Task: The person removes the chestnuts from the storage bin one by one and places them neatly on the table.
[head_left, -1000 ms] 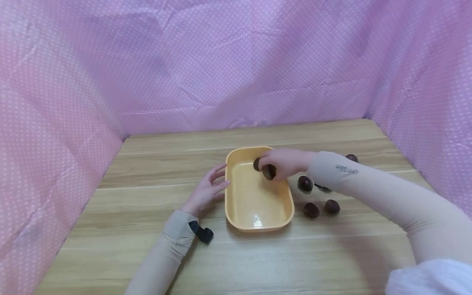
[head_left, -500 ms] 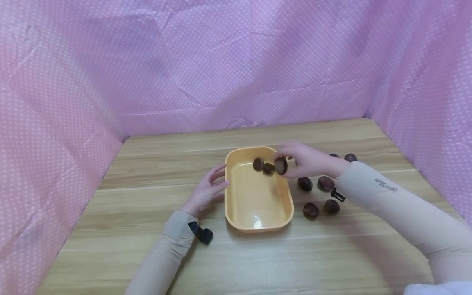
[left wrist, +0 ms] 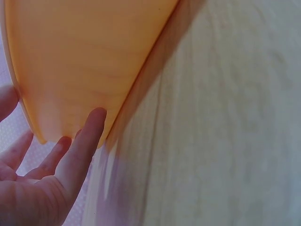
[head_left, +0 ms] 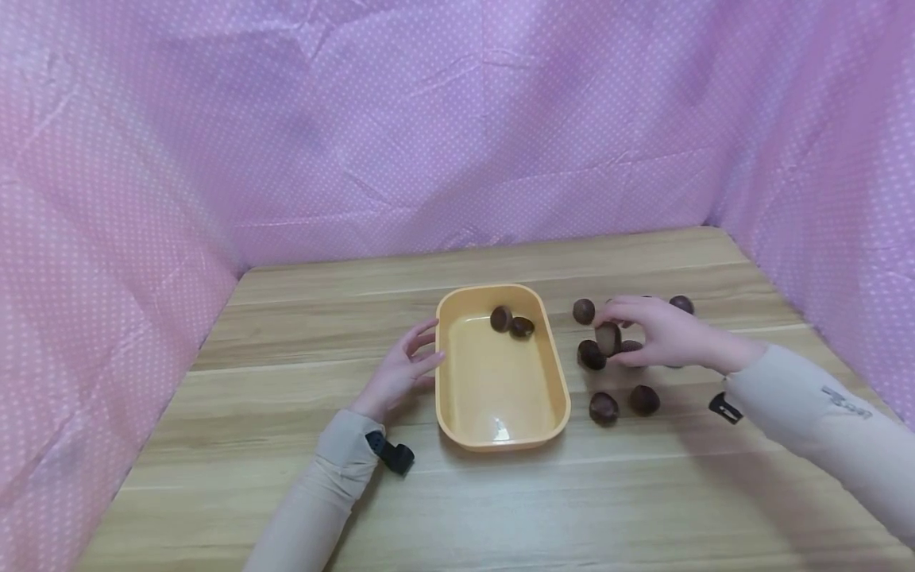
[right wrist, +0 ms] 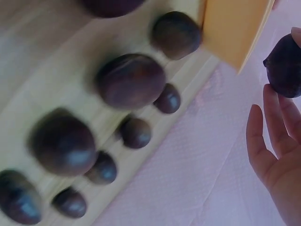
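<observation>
My right hand [head_left: 665,334] pinches a brown chestnut [head_left: 608,339] between thumb and fingertips, to the right of the yellow plastic tray [head_left: 500,397]. In the right wrist view this chestnut [right wrist: 284,68] shows its dark side and small pointed tip. Under and around the hand, several more chestnuts [head_left: 591,355] lie loose on the table, some partly covered by the fingers. Two chestnuts [head_left: 521,327] sit together at the tray's far end. On the tray's left side rests my left hand [head_left: 400,369], thumb at the rim and fairly straight fingers [left wrist: 89,136] along the outer wall.
The wooden table [head_left: 465,508] carries the tray near its middle. Nearer the front, two chestnuts [head_left: 644,400] lie right of the tray. Pink dotted cloth [head_left: 457,135] hangs behind the table and along both sides. Each wrist wears a black strap [head_left: 390,453].
My right hand has drawn back from inside the tray, over its right rim, to above the loose chestnuts, carrying one chestnut. Two chestnuts stay in the tray. The left hand stays put.
</observation>
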### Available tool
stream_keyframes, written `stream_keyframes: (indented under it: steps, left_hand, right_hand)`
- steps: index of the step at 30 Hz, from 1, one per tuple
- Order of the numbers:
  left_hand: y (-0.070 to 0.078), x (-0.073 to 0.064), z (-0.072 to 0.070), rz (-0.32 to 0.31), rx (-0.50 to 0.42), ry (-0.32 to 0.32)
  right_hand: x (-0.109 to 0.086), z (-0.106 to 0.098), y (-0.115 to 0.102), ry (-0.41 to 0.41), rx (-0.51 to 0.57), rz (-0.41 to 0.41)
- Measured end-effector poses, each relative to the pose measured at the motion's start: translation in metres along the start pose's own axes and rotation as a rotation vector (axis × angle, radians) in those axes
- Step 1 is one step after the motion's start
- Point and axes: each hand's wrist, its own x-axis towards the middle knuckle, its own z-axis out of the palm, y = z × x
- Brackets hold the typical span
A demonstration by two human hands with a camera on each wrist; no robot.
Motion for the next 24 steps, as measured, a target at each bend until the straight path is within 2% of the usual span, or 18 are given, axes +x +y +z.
stream_keyframes:
  steps: [5, 13, 18, 24]
  left_hand:
    - [0.001, 0.000, 0.000, -0.006, -0.004, 0.006]
    - [0.000, 0.000, 0.001, -0.002, -0.007, 0.010]
    - [0.000, 0.000, 0.001, 0.000, -0.001, 0.002]
    - [0.001, 0.000, 0.002, -0.005, -0.009, 0.007]
  right_hand:
    - [-0.022, -0.006, 0.010, 0.072, -0.037, -0.020]
    - [-0.057, -0.011, 0.025, 0.121, -0.057, 0.023]
    - [-0.080, -0.009, 0.029, 0.113, -0.096, 0.060]
    - [-0.101, -0.004, 0.032, 0.049, -0.130, 0.112]
